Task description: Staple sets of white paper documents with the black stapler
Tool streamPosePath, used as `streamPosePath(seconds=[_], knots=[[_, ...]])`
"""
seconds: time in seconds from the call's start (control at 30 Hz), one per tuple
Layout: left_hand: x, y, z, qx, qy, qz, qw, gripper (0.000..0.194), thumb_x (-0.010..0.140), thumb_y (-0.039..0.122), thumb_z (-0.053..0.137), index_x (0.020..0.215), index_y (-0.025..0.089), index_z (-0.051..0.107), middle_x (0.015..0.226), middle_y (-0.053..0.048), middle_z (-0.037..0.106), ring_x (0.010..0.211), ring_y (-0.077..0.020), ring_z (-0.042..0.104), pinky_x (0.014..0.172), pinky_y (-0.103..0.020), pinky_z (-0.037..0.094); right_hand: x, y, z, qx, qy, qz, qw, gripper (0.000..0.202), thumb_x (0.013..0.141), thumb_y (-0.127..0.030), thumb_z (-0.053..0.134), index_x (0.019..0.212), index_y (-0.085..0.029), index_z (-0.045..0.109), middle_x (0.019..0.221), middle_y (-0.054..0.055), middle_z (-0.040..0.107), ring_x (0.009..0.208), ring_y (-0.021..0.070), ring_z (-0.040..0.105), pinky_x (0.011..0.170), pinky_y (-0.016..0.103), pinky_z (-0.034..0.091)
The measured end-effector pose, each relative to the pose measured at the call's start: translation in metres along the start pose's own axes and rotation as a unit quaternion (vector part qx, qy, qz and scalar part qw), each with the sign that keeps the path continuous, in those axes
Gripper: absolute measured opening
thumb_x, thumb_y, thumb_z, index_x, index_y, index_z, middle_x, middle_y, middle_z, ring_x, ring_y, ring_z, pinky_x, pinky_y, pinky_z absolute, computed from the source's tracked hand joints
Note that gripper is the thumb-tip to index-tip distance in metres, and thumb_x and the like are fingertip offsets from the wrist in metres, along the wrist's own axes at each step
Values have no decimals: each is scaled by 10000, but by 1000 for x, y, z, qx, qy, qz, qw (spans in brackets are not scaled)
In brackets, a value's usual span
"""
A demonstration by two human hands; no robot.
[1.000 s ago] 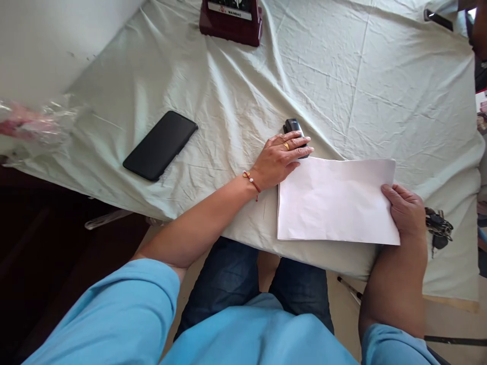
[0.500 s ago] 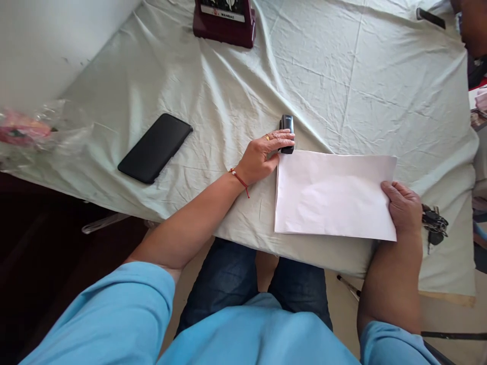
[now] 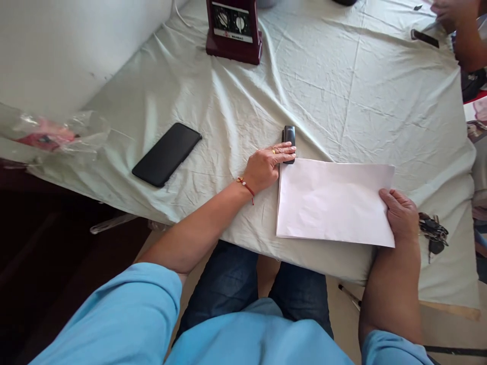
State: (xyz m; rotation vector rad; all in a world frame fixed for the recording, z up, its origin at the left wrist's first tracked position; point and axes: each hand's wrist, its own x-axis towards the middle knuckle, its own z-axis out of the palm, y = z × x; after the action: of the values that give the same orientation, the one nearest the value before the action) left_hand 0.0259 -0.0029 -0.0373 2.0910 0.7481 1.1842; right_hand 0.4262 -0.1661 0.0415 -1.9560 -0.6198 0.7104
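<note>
Paper sheets [image 3: 335,203]: white, a thin stack — laid near the front edge of the cloth-covered tabletop [image 3: 323,76], long side toward the person. Right hand [image 3: 401,213]: thumb on top, fingers apparently clamped on the stack's right edge from below, presumably to keep it aligned and steady. Keys [image 3: 433,233]: one bunch, just beside that hand. Left hand [image 3: 264,167]: fingers laid over the near end of a black stapler [image 3: 289,133], probably to keep it set at the sheets' far left corner; whether they grip its sides cannot be told. Phone [image 3: 167,154]: dark, well apart on the left — seemingly out of the way. Maroon appliance [image 3: 234,50]: two dials, beyond. Another person's hand [image 3: 452,12]: far right.
</note>
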Motion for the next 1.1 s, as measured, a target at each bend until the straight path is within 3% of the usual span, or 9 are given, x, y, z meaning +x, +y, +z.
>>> streamPosePath(seconds=[0.17,0.37,0.5,0.57,0.63,0.7,0.8,0.93,1.1], knots=[[5,-5,-8,-134,-1,-25,991,640,924,18,660,1373,341,983,1580,-10,916,1679,-280,771,1527,-630,553,-7,0,1,17,-34,-29,999,690,473,-698,1128,898,-231,851,802,-29,731,727,139,551,648,292,439],[6,1,-18,-202,27,-109,973,456,1038,240,745,1454,279,927,1656,-83,875,1684,-336,755,1444,-590,626,-16,-1,5,62,-22,-66,996,662,495,-695,1133,796,-229,771,779,-21,685,728,135,512,660,293,424],[10,7,-21,-217,90,-190,953,429,1158,574,733,1405,244,849,1538,-133,880,1324,-270,868,1006,-382,753,-7,4,12,107,15,-108,988,671,494,-686,1132,747,-222,719,790,-36,670,785,119,499,725,275,433],[13,14,-23,-237,98,-235,938,534,1175,747,679,1219,235,826,1292,-121,891,982,-196,830,749,-310,655,-4,8,17,123,28,-117,985,665,505,-687,1129,790,-220,750,838,-33,699,827,126,528,775,280,474],[16,23,-24,-254,85,-261,927,635,1119,866,723,1040,237,759,1021,-69,825,760,-145,693,637,-292,539,-2,10,22,136,30,-124,982,658,542,-695,1123,843,-222,778,906,-23,736,875,140,568,828,295,519],[17,31,-24,-276,64,-257,924,678,971,880,917,961,241,694,884,-16,741,722,-126,621,653,-282,512,-2,12,25,148,31,-135,979,652,571,-702,1126,858,-228,782,943,-19,756,911,149,590,869,303,545],[17,36,-25,-313,31,-239,919,706,733,701,1160,938,232,673,896,6,744,810,-129,666,763,-277,561,-1,14,27,169,43,-153,973,639,584,-696,1134,871,-231,802,972,-20,784,947,149,611,936,302,571],[17,33,-27,-293,8,-245,924,620,765,601,1138,834,221,653,808,20,682,768,-124,605,732,-285,491,-1,15,29,170,50,-159,971,598,601,-666,1121,899,-226,847,989,-8,811,955,156,651,989,322,600],[21,33,-29,-250,48,-240,937,794,804,829,1069,736,232,550,689,56,476,679,-103,366,642,-291,317,-11,14,36,168,7,-161,973,532,639,-635,1115,877,-231,864,935,20,844,998,191,715,974,331,625]])
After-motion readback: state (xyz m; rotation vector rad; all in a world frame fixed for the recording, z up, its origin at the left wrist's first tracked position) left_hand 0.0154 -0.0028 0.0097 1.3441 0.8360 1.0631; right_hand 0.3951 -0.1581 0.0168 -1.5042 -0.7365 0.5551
